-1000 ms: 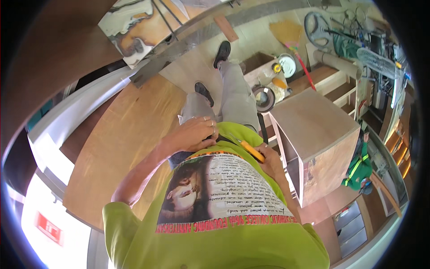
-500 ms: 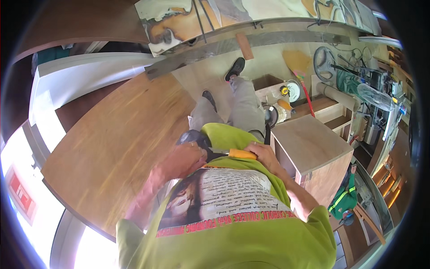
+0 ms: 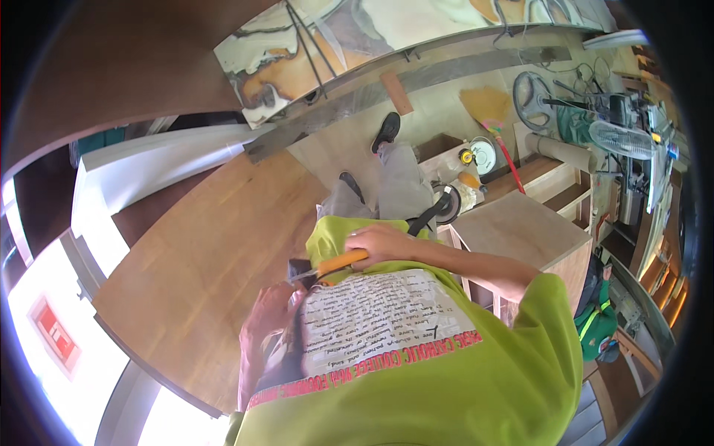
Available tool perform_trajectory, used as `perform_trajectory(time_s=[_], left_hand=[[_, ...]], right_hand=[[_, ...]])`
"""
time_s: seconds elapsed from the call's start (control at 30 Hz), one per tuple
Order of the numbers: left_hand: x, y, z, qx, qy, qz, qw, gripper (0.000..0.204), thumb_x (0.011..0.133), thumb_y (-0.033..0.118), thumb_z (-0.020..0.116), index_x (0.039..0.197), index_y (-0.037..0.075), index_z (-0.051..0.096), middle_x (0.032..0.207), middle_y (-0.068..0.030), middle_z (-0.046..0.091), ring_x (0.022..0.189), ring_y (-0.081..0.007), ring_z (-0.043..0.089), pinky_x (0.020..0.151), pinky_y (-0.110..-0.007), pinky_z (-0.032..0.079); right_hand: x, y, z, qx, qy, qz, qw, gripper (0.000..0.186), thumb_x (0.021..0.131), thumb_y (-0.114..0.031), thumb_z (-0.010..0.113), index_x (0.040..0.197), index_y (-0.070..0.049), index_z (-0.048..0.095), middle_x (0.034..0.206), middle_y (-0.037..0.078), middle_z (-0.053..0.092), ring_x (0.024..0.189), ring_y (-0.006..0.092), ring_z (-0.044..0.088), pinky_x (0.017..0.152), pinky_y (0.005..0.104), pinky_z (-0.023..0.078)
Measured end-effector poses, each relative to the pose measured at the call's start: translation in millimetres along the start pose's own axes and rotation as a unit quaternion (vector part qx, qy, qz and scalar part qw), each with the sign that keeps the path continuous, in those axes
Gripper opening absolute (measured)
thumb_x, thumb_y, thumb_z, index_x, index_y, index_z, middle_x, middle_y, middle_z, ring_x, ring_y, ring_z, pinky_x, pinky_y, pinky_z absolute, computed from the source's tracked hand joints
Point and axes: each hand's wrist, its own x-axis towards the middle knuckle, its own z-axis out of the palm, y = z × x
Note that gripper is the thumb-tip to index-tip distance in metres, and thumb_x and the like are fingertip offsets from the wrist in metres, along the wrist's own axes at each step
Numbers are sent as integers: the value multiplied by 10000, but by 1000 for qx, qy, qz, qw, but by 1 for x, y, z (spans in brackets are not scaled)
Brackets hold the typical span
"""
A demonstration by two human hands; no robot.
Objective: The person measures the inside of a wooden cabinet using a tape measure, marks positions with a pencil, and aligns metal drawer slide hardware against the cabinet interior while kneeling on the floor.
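Note:
My right hand (image 3: 370, 243) grips the yellow handle of a tool (image 3: 338, 261) with a metal blade, held across my waist and pointing left at a dark item (image 3: 300, 269), possibly a pouch. My left hand (image 3: 274, 301) is lower at my left side, closed near the blade's end against the shirt and dark item; what it holds is hidden. My lime printed shirt (image 3: 446, 372) fills the foreground. A dark strap (image 3: 428, 219) sticks out beside my right hand.
A curved wooden panel (image 3: 178, 245) lies left, a wooden box (image 3: 520, 230) right. Beyond are a plank (image 3: 396, 93), broom (image 3: 483, 104), fan (image 3: 617, 141) and marbled panels (image 3: 357, 33). A co-worker in green (image 3: 595, 320) is at right.
My right hand has moved up and left with the tool. My left hand has shifted down and left. The dark strap now sticks out rightward; the view has shifted.

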Motion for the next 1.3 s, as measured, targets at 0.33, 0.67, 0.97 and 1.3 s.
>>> perform_trajectory(time_s=[0.33,0.67,0.97,1.3], left_hand=[[45,-38,-9,-180,-167,-91,965,170,925,189,610,1027,63,662,955,-133,702,919,-293,678,819,-405,535],[312,-92,-59,33,-149,-150,977,220,935,248,623,1010,49,681,878,-109,717,832,-200,700,755,-359,543],[690,-169,-33,-114,83,-8,990,239,913,206,577,1063,35,650,945,-108,699,838,-199,676,781,-308,522],[971,-294,53,-132,88,-58,986,214,931,93,553,1134,32,582,945,-61,632,801,-161,635,754,-283,520]], right_hand=[[17,43,-8,112,-13,16,993,337,847,-381,674,975,-69,664,860,141,674,755,326,637,677,441,476],[-27,291,-143,180,571,146,787,371,891,-308,679,1150,-48,621,801,91,607,709,146,571,665,324,479],[12,748,-147,336,640,356,592,197,910,-157,593,1035,-30,509,720,8,538,554,109,523,464,258,401],[128,921,-125,193,774,409,444,200,870,-146,575,998,-13,497,828,164,568,773,315,599,715,438,475]])
